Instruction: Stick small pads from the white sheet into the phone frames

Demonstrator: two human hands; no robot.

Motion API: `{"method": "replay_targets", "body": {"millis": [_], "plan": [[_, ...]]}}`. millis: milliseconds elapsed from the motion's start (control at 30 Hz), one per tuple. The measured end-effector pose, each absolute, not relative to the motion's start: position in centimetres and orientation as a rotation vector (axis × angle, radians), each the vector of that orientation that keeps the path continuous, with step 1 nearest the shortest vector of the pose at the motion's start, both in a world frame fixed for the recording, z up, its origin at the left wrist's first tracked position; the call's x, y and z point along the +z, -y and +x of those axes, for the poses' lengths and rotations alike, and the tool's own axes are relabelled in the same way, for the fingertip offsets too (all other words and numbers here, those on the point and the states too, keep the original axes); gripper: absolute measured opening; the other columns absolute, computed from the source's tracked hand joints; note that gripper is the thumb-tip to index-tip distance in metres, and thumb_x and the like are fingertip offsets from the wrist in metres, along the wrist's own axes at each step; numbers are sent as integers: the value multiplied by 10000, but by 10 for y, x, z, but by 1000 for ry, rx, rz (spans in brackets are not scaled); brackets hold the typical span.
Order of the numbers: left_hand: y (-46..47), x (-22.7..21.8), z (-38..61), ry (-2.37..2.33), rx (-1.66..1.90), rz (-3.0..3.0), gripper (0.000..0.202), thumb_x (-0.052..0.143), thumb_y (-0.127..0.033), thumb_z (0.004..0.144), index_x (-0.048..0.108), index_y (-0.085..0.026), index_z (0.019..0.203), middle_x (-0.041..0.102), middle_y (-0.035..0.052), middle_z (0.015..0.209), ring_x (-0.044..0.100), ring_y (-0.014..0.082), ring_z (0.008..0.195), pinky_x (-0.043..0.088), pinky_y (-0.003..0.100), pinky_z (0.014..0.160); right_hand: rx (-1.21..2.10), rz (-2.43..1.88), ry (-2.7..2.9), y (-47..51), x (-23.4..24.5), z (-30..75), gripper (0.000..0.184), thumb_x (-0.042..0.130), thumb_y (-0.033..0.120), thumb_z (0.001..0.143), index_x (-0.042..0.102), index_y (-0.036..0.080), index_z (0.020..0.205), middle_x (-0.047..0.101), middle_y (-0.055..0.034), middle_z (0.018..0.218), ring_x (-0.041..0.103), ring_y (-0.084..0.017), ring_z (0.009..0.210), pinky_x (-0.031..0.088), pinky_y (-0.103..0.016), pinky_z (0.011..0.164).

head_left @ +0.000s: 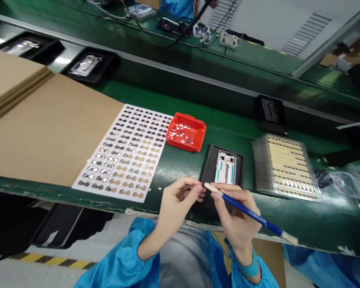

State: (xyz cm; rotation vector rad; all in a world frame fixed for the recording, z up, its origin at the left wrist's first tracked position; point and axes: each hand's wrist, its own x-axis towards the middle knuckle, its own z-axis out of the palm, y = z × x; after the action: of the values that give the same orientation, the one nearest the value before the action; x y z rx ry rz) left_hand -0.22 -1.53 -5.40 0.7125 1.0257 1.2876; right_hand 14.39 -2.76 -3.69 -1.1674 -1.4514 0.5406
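Note:
My right hand [236, 214] grips a blue pen-like tool [249, 213] with a white tip, the tip pointing left toward my left hand [180, 198]. My left hand's fingers are pinched together at the tool's tip; what they hold is too small to make out. Both hands hover over the near edge of a black tray [209, 164] that carries a phone frame [225, 167]. A white sheet [124, 154] with rows of small metallic parts lies to the left. A red bin [186, 132] with small bits sits behind it.
Brown cardboard [48, 128] covers the bench's left. A stack of clear trays with gold parts [285, 168] lies at right, plastic bags [348, 182] beyond. More black trays [270, 114] ride the conveyor behind. The green bench edge [108, 202] runs below my hands.

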Motion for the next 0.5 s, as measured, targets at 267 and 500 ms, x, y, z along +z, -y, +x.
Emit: {"method": "replay_targets", "body": {"millis": [267, 500], "plan": [[-1, -62, 22, -953, 1121, 800, 274, 822, -440, 882, 705, -195, 845, 738, -11, 685, 727, 146, 589, 623, 215, 570, 709, -1293, 1271, 30, -35, 175, 122, 855, 199, 954, 745, 242, 982, 855, -39, 951, 848, -216, 849, 724, -300, 759], [-21, -89, 25, -1039, 1022, 1499, 95, 555, -231, 957, 593, -233, 870, 679, 0, 822, 691, 163, 747, 569, 267, 695, 751, -1540, 1162, -28, -51, 222, 364, 847, 564, 917, 757, 213, 942, 838, -68, 890, 836, -256, 781, 716, -339, 678]]}}
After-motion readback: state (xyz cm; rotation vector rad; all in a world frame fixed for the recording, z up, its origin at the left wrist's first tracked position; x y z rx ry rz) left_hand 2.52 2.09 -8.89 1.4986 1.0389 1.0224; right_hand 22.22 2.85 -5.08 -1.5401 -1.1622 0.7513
